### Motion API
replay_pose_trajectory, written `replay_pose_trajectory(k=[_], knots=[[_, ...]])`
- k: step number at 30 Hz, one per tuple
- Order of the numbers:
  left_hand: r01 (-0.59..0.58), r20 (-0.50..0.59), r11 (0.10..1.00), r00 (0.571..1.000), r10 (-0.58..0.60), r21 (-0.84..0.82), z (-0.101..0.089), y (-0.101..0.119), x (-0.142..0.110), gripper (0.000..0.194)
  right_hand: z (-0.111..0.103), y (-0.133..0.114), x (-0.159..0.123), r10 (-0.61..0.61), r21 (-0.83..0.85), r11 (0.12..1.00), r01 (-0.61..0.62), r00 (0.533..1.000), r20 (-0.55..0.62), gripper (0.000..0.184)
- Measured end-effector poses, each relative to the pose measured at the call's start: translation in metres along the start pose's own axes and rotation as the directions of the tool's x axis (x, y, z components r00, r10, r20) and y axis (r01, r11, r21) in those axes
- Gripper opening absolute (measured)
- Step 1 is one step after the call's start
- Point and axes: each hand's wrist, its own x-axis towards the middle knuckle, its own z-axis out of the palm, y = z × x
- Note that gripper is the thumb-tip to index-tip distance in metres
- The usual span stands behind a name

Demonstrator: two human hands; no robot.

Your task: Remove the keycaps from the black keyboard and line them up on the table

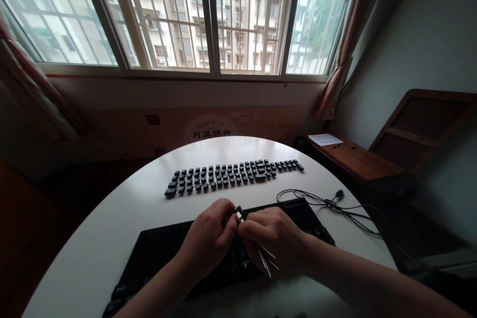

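Note:
Over the black keyboard (pixel 160 241) my two hands meet. The fingers of my left hand (pixel 210 231) are closed around a small black keycap (pixel 239 208), partly hidden by the fingertips. My right hand (pixel 274 231) grips a metal wire keycap puller (pixel 265 259); its thin prongs stick out below the fist, and its bright metal end shows at the keycap, between both hands. My forearms and hands cover much of the keyboard's middle. Beyond it, loose black keycaps (pixel 231 175) stand in several rows on the white table.
A black cable (pixel 330 202) with its plug lies coiled right of the keyboard on the round white table (pixel 93 238). At the right stands a wooden chair (pixel 357 159) with a paper sheet (pixel 325 139) on it. A barred window and curtains are ahead.

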Motion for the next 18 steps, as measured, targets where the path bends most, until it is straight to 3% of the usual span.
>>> replay_pose_trajectory(k=[9, 18], knots=[[0.123, -0.069, 0.987, 0.989, -0.131, -0.105, 0.001, 0.001, 0.003, 0.018, -0.002, -0.007, -0.002, 0.073, -0.031, 0.997, -0.074, 0.997, -0.025, 0.005], [0.149, -0.016, 0.920, 0.986, -0.166, -0.362, -0.004, 0.001, 0.002, 0.022, -0.018, -0.002, 0.001, 0.143, -0.114, 0.979, -0.169, 0.968, -0.208, 0.012]])
